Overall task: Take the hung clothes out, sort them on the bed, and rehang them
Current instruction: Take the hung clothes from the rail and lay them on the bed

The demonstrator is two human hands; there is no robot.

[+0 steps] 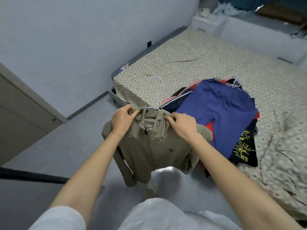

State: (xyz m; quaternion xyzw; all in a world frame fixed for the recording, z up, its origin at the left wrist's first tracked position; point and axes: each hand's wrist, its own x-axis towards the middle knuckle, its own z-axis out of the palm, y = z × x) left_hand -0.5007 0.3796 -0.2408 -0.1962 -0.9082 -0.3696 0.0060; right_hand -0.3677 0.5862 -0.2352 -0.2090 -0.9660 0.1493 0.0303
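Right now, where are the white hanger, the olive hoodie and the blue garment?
white hanger (159, 79), head view, top of its hook.
olive hoodie (167, 146), head view, chest panel beside the zip.
blue garment (221, 110), head view, middle of its top face.

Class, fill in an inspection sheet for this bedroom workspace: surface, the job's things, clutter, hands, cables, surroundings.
Surface: bed with a patterned sheet, creased at the near right.
Job's things: olive hoodie on a white hanger, held beside the bed's corner; a clothes pile on the bed with a blue garment on top and more hangers at its far edge.
Clutter: blurred small items on the bedside cabinet.
Hands: left hand pinches the hoodie's neck; right hand grips the fabric on the other side.
Cables: nothing seen.
Surroundings: pale wall, grey door on the left, pale floor.
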